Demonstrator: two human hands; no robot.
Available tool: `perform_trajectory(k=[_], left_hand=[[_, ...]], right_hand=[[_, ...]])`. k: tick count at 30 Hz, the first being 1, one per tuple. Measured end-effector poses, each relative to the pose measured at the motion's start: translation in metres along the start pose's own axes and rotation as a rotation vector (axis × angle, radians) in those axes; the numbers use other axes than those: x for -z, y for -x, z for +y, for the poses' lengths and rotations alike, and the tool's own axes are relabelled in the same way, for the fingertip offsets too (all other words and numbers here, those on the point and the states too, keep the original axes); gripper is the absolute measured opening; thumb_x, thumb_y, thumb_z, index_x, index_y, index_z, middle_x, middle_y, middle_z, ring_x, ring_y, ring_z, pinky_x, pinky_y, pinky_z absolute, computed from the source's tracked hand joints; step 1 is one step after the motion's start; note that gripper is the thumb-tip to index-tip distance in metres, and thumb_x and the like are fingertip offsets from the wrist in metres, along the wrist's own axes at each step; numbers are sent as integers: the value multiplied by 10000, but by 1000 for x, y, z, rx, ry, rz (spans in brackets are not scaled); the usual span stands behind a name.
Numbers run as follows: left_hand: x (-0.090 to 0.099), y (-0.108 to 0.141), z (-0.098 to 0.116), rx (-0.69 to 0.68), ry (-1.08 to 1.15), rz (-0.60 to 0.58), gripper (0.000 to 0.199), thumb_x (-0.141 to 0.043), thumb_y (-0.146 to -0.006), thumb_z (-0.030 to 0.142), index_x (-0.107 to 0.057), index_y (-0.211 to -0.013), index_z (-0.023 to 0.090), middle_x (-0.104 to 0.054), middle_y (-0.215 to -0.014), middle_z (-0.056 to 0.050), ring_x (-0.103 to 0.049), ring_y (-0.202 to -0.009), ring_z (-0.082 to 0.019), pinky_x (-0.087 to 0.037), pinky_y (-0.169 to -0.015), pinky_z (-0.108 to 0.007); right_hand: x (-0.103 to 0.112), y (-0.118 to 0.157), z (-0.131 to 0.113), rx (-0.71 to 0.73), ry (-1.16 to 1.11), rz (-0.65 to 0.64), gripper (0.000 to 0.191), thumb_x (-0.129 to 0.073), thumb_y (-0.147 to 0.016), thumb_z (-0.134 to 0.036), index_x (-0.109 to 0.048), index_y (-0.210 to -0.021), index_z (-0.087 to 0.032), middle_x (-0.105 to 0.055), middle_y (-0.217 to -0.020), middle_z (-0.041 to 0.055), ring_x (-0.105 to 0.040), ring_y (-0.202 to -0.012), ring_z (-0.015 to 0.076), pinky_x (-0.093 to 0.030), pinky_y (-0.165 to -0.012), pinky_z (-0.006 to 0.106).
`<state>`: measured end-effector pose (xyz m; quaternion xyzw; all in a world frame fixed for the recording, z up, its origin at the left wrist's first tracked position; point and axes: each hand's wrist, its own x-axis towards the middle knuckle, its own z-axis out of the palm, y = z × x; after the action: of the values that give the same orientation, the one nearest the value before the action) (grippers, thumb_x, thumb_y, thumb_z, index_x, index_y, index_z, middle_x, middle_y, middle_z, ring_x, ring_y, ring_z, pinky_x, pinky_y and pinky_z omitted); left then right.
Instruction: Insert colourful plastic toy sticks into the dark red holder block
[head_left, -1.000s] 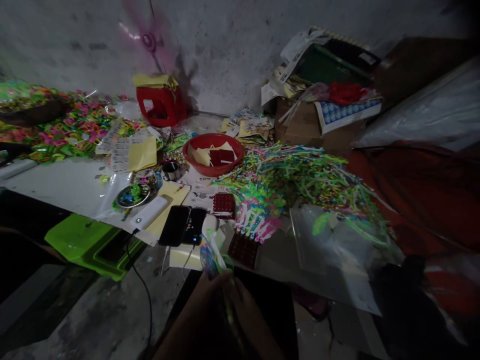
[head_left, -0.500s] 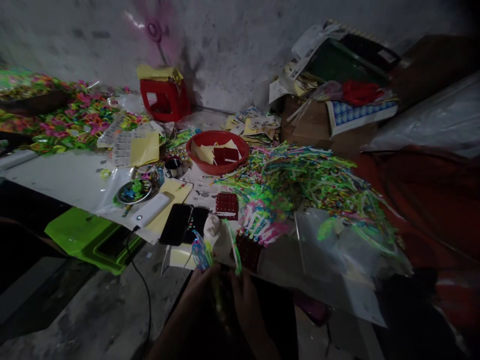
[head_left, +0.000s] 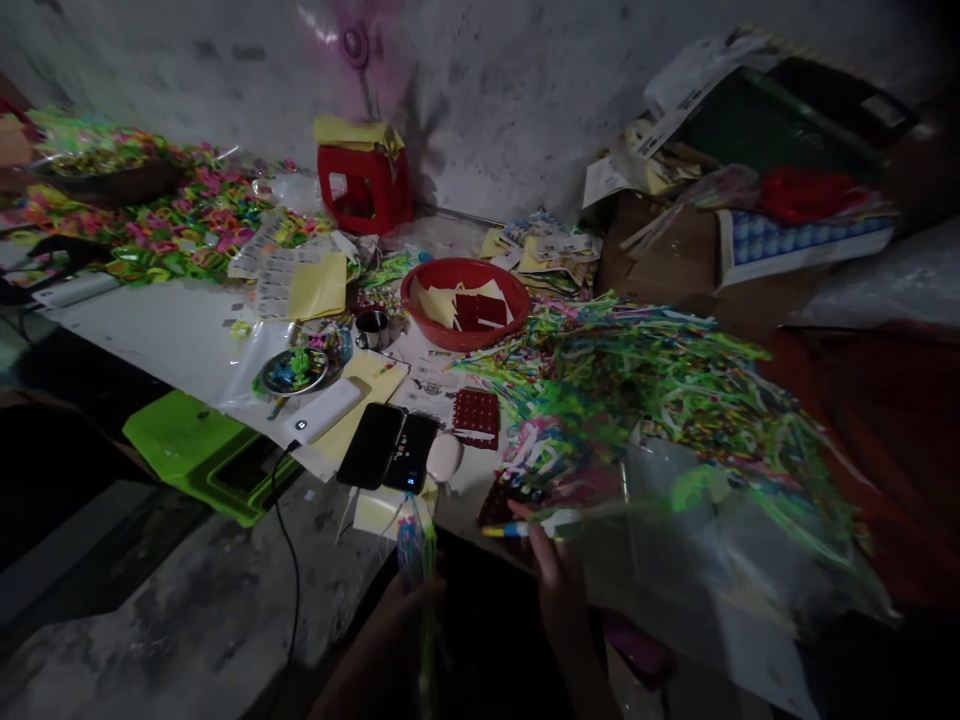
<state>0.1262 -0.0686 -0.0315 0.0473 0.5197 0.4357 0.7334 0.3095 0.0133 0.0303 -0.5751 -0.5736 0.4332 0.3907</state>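
In the head view my left hand (head_left: 409,603) is closed around a bundle of thin coloured plastic strands (head_left: 417,545), held upright in front of my lap. My right hand (head_left: 553,568), over the table's front edge, pinches a single coloured plastic strand (head_left: 506,530). Its short banded end shows yellow and blue, and a blurred green length trails off to the right. Just beyond that hand are a dark red dotted block (head_left: 495,498) and a cluster of pink and white strands (head_left: 536,450). A large tangled pile of green strands (head_left: 675,370) lies farther back.
A red basin (head_left: 465,335) holds cards. Nearer me lie a black phone (head_left: 370,445), a white power bank (head_left: 330,408) with a cable, and a small bowl (head_left: 294,372). A green stool (head_left: 180,450) stands below the table's left edge; cardboard boxes (head_left: 660,245) sit back right.
My hands have separated: the right has moved right with a single strand, while the left keeps the bundle. A white rounded object now lies beside the phone. The whole view has shifted.
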Motion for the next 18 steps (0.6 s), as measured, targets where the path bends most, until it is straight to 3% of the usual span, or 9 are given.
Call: perform_trajectory(k=[5, 10, 18], left_hand=[[3, -1, -4, -3, -39, -18, 470, -834, -532, 314, -676, -963, 212, -590, -551, 27, -587, -529, -161, -472, -530, -266], [6, 3, -12, 14, -76, -28, 478, -845, -516, 333, -688, -949, 206, -616, -600, 16, -558, -540, -142, -433, -499, -237], [10, 7, -12, 28, -90, -45, 484, -850, -518, 331, -687, -955, 204, -650, -717, -7, -590, -639, -164, -454, -557, -245]], right_hand=[[0, -26, 8, 19, 170, -148, 318, -553, -786, -466, -714, -896, -214, -728, -836, 49, -662, -715, 194, -531, -706, 300], [5, -54, 29, 106, 232, -195, 305, -515, -791, -444, -695, -837, -203, -722, -913, 72, -654, -896, 217, -491, -862, 341], [4, -60, 49, 137, 294, -169, 320, -508, -800, -462, -690, -868, -207, -719, -933, 87, -653, -899, 230, -487, -857, 358]])
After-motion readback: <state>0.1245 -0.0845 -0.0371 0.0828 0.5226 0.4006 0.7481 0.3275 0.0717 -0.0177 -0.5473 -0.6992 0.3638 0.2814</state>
